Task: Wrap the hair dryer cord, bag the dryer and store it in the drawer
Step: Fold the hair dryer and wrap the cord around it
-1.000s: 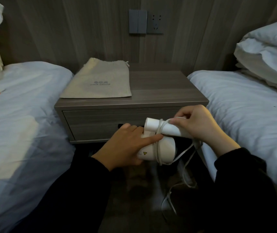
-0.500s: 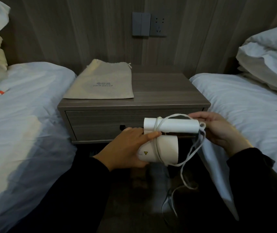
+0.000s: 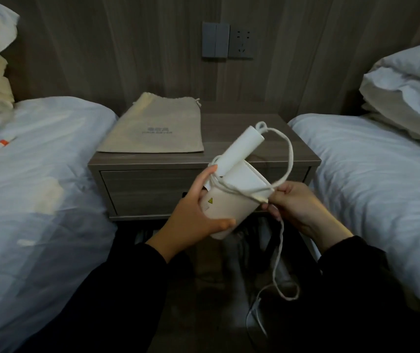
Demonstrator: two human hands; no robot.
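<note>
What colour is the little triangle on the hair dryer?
Yellow. The triangle sticker sits on the white hair dryer, seen in the head view.

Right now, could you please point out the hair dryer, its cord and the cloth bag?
hair dryer (image 3: 232, 210), head view, side of its barrel.
cord (image 3: 291, 151), head view, right side of its free loop.
cloth bag (image 3: 158, 123), head view, flat middle, above its print.

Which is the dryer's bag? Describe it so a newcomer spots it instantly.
Between the white left bed and white right bed stands a grey-brown wooden nightstand. On its top's left half lies a flat beige cloth drawstring bag with small grey print, the only thing resting there.
</note>
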